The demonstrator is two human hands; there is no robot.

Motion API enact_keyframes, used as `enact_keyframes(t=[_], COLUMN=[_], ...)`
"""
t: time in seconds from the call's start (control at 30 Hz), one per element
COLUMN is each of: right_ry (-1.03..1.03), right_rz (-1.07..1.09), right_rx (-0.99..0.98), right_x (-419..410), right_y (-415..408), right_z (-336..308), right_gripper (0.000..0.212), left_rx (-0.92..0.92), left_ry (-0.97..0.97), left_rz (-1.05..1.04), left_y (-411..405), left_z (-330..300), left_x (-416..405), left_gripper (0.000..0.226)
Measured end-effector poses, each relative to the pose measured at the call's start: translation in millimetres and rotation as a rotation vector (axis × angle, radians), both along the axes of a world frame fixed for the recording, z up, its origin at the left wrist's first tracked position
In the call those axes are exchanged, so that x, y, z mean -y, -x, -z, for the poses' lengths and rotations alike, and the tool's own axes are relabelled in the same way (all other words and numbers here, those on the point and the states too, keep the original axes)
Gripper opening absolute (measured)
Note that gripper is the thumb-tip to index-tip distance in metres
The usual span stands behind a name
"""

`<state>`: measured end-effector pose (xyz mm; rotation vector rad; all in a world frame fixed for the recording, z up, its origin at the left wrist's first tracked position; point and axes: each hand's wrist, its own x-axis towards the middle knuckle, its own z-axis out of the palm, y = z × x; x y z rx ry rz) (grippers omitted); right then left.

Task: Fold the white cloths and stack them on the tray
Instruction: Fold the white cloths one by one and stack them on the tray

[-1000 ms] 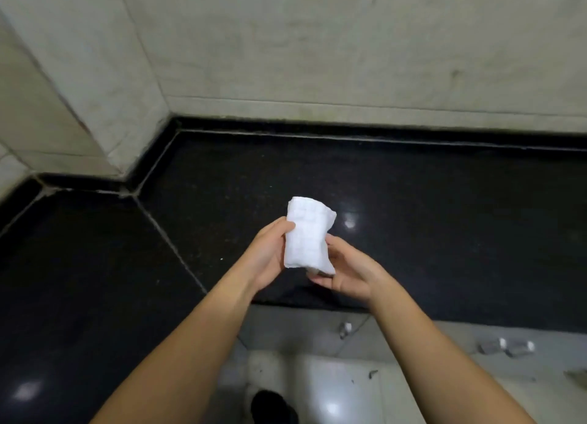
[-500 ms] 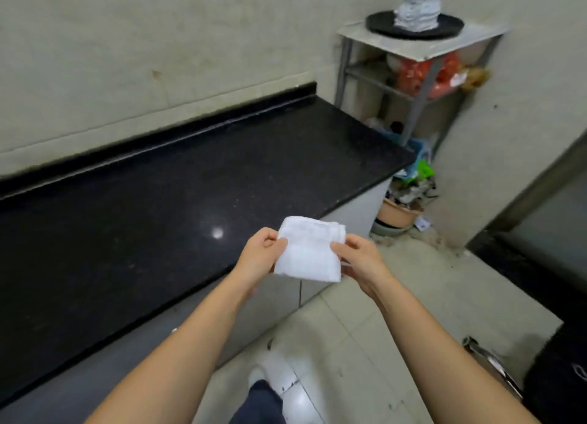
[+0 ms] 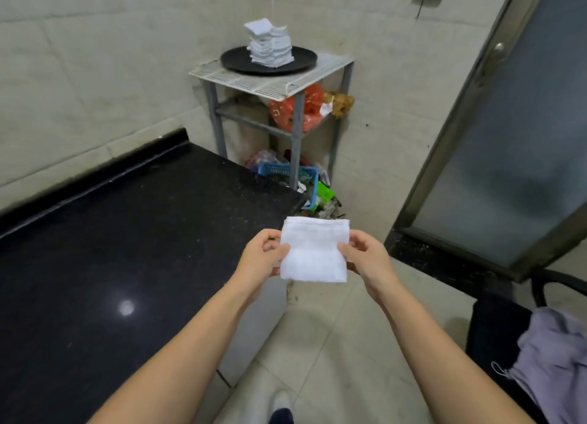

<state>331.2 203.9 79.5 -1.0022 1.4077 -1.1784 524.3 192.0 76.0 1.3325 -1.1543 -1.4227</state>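
Since a second ago the view has swung right: then only black counter and wall, half a second ago the rack sat at upper right, now it sits near dead centre ahead. Grip and cloth changed too. A second ago the cloth stood upright, narrow, cupped between both hands; now it is held flat and squared.

Folded white square cloth hangs in mid-air just past the end of the glossy black stone counter, over the pale tiled floor. Left hand pinches its left edge, thumb on the near face, fingers curled behind. Right hand pinches the right edge the same way. Both are closed on the cloth, neither free.

Key relation: round black tray lies straight ahead and higher than the hands, well apart from them, on the white wire-grid top of the grey metal rack. Stack of folded white cloths sits right of tray centre, tall and slightly ragged, top piece skewed.

Cloth is near square, slightly taller than wide, fold edge at top, roughly matching the stack's footprint. Neither hand is clearly nearer; the tray sits a touch left of the cloth's centreline, so the left has a marginal edge.

My read: fold done, next is a step forward and a placement from above, gently, as the stack looks easy to topple.
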Motion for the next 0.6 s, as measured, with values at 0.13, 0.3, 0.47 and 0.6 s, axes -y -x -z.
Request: enact_keyframes(t=[0.13,0.3,0.47,0.6], right_ry=[0.060,0.086,0.160,0.239], right_rz=[0.023,0.024,-0.021,-0.129], right_rx=[-0.021,-0.058,-0.054,-0.059], right_x=[76.6,166.8,274.9,374.6], right_y=[23.7,58.5,98.0,125.6], right_z=[-24.3,-49.9,-76.3,-96.8], right_gripper=[0.021,0.019,0.023,0.025], left_rx=[-0.017,0.003,0.047,0.066], left_ry=[0.045,0.109,0.211,0.276], left_rz=[0.057,0.073,0.059,-0.018], left_y=[20.1,53.1,87.6,113.3], left_z=[-23.3,-49.4,-76.8,-99.5], left_x=[84.3,177.9,273.1,352.9], left_gripper=[0.017,0.015,0.012,0.008])
